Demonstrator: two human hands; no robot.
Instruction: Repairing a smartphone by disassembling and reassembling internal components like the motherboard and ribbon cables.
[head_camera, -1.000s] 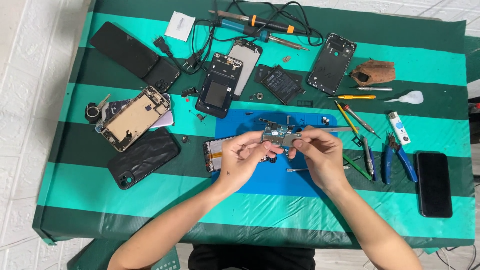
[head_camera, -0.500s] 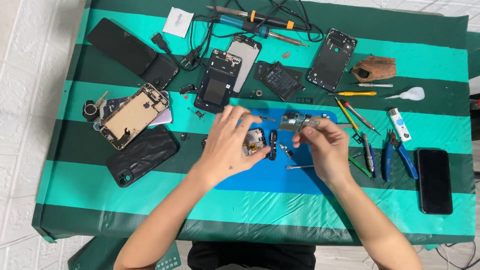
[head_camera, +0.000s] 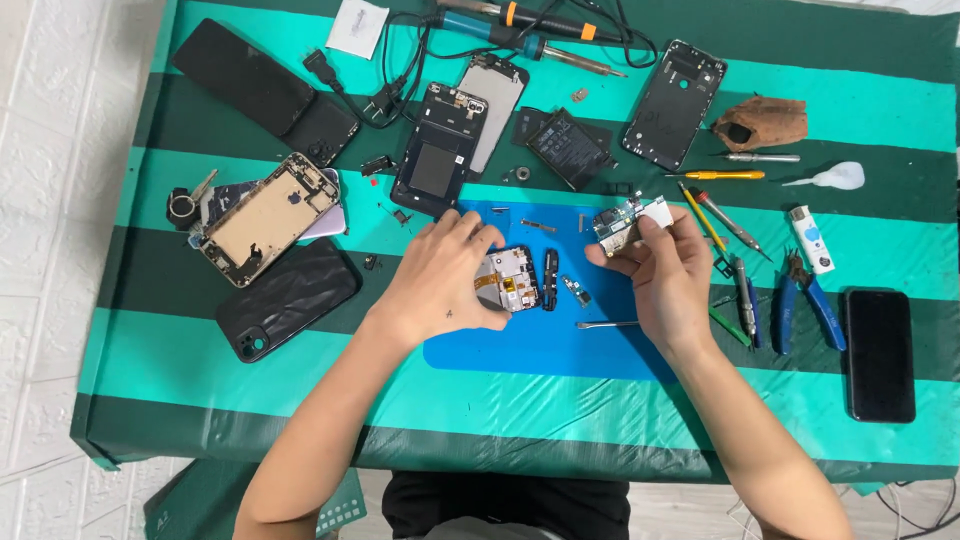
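Note:
My right hand (head_camera: 662, 275) pinches a small phone circuit board (head_camera: 625, 222) with a white shield, held just above the blue work mat (head_camera: 560, 340). My left hand (head_camera: 445, 275) rests palm down on the mat's left part, its fingers over an opened phone frame (head_camera: 515, 278) with gold flex parts. A narrow black strip (head_camera: 549, 279) and a tiny board piece (head_camera: 575, 291) lie between the hands. A thin metal pry tool (head_camera: 605, 324) lies on the mat below my right hand.
Stripped phones, back covers and a battery (head_camera: 565, 147) crowd the far and left side of the green striped table (head_camera: 250, 400). Soldering iron (head_camera: 530, 45) and cables lie at the back. Screwdrivers, tweezers, blue pliers (head_camera: 805, 300) and a black phone (head_camera: 878, 353) sit to the right.
The hands have parted. My right hand carried the circuit board up and to the right, while my left hand dropped flat onto the phone frame on the mat.

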